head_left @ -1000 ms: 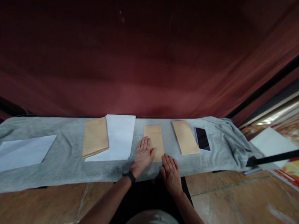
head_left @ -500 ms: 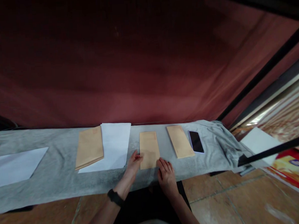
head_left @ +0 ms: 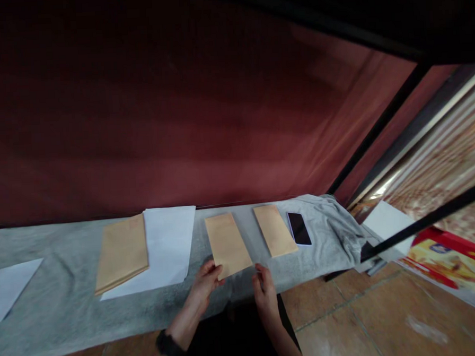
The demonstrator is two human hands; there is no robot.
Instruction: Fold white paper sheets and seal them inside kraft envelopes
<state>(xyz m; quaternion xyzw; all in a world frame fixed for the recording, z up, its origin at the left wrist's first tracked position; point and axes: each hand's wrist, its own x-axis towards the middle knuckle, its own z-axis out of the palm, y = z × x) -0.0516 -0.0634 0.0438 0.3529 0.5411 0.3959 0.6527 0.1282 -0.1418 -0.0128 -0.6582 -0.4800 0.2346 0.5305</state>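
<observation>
Flat and tan, the envelope lies on grey cloth.

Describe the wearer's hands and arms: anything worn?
Both forearms are bare, no sleeves in view. The left hand has a black band, like a watch or tracker, on its wrist. The right hand shows no glove, ring or band.

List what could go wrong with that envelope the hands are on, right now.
1. The left hand pinches only the near corner of the middle envelope, so it could bend or crease if lifted that way.
2. The right hand is at its other near corner; dragging it may ruck the grey cloth.
3. A sideways sweep might nudge the second envelope against the phone.
</observation>
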